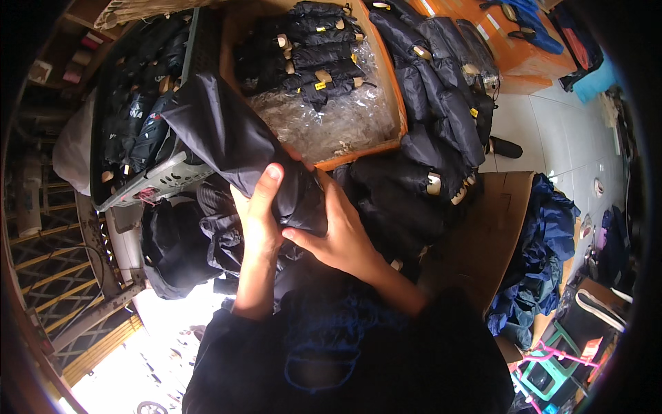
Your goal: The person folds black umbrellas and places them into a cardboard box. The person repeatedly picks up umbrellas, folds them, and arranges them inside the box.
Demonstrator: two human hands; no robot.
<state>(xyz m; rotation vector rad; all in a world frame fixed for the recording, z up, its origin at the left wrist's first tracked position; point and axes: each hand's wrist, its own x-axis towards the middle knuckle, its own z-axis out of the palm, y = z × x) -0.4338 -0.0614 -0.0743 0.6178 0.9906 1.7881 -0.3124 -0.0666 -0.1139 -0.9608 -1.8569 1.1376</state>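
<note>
Both my hands are wrapped round a loosely furled black umbrella (224, 131), tilted with its loose cloth end toward the upper left. My left hand (258, 210) grips it from the left, thumb lying along the fabric. On the other side, my right hand (338, 224) closes round the lower end, its thumb near my left palm. The umbrella's handle cannot be seen. Just beyond it, an open cardboard box (358, 153) lined with clear plastic holds a row of small furled black umbrellas (321, 58) with tan handle ends and yellow tags.
At the left stands a grey plastic crate (155, 183) packed with dark umbrellas. Furled black umbrellas (441, 96) are heaped right of the box, near an orange-taped carton (476, 41). Dark blue cloth (538, 248) lies at the right, beyond a cardboard flap (507, 221). A green stool (552, 366) stands lower right.
</note>
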